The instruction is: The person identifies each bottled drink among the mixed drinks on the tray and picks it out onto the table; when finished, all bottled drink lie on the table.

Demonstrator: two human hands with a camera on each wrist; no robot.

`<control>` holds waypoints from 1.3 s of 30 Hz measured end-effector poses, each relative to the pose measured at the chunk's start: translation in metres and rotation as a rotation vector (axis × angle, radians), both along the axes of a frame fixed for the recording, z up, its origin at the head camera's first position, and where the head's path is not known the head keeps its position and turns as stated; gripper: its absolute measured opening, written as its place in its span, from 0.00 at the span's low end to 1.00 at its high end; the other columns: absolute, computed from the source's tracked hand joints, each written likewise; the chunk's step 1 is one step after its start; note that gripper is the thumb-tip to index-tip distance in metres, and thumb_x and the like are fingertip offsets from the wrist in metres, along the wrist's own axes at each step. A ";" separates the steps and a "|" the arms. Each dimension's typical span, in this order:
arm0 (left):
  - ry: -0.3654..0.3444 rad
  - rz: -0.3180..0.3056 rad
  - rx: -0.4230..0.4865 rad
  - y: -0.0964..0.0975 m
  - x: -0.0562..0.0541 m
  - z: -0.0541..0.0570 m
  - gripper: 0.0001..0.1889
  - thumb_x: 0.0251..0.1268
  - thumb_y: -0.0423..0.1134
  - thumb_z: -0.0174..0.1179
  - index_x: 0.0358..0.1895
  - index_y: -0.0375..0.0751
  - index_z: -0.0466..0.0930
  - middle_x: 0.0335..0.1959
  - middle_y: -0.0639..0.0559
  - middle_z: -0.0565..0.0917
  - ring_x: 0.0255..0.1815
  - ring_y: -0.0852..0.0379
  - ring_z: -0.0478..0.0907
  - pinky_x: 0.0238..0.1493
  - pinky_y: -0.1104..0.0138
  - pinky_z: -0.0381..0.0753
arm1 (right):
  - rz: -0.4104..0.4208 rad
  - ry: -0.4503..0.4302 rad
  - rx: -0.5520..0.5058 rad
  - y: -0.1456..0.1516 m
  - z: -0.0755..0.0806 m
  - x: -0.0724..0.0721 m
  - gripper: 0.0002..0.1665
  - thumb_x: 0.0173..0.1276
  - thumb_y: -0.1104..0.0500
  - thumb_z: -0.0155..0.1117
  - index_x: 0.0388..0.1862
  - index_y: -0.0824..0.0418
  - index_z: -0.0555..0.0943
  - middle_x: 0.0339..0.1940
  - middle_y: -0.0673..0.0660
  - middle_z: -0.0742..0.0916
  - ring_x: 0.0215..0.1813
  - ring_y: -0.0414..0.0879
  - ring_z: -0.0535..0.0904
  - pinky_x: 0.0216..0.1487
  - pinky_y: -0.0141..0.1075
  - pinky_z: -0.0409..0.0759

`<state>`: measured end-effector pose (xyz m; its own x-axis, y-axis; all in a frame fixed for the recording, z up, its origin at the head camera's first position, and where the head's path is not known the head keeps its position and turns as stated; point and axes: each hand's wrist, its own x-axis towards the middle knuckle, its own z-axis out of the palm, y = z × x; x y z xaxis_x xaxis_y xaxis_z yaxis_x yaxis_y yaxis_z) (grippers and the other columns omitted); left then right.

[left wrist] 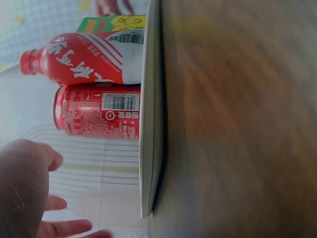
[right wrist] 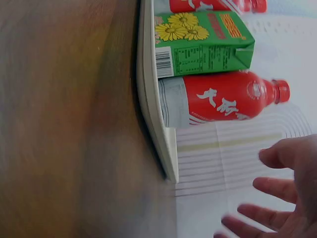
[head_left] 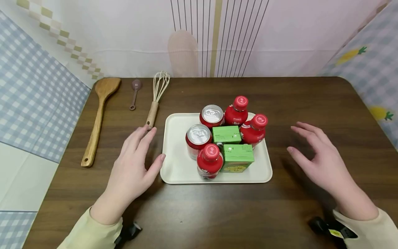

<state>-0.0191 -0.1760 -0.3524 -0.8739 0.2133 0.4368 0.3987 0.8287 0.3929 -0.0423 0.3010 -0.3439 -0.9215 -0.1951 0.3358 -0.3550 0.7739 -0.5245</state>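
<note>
A white tray (head_left: 177, 174) lies on the table, bearing two red cans (head_left: 199, 138), three red bottles (head_left: 210, 162) with red caps, and two green drink cartons (head_left: 237, 157). My left hand (head_left: 132, 166) is held beside the tray's left edge, thumb near the rim, fingers extended and holding nothing. To the right of the tray, apart from it, my right hand (head_left: 321, 160) hovers with fingers spread and nothing in them. The right wrist view shows a carton (right wrist: 208, 47) and a bottle (right wrist: 228, 96) from the side; in the left wrist view a can (left wrist: 99, 111) stands nearest.
Left of the tray lie a whisk (head_left: 153, 107) with a wooden handle, a small brown measuring spoon (head_left: 135, 93) and a wooden spatula (head_left: 99, 117). A printed white cloth (head_left: 130, 41) hangs behind the dark wooden table (head_left: 211, 214).
</note>
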 end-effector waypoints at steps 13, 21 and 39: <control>-0.416 0.039 0.131 0.005 -0.029 0.000 0.34 0.67 0.43 0.65 0.76 0.44 0.66 0.52 0.47 0.81 0.34 0.58 0.85 0.37 0.58 0.84 | 0.171 -0.045 -0.161 -0.031 0.053 -0.029 0.27 0.62 0.75 0.72 0.59 0.58 0.84 0.51 0.49 0.87 0.47 0.34 0.84 0.46 0.16 0.79; -0.553 0.043 0.134 0.010 -0.048 -0.009 0.33 0.69 0.44 0.62 0.75 0.39 0.67 0.53 0.44 0.81 0.34 0.56 0.85 0.40 0.58 0.85 | 0.315 -0.091 -0.233 -0.046 0.064 -0.044 0.31 0.59 0.77 0.72 0.61 0.60 0.83 0.54 0.52 0.87 0.51 0.42 0.84 0.50 0.20 0.82; -0.620 0.019 0.232 0.007 -0.048 -0.021 0.30 0.68 0.32 0.57 0.74 0.32 0.69 0.51 0.43 0.77 0.25 0.59 0.82 0.25 0.66 0.86 | 0.591 -0.185 -0.148 -0.060 0.076 -0.067 0.34 0.59 0.75 0.74 0.62 0.53 0.83 0.55 0.46 0.84 0.52 0.41 0.80 0.44 0.24 0.84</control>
<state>-0.0673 -0.1687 -0.3730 -0.9810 0.1558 -0.1155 0.0270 0.6994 0.7143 -0.1097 0.2409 -0.2676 -0.7178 -0.6523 0.2435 -0.5933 0.3900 -0.7042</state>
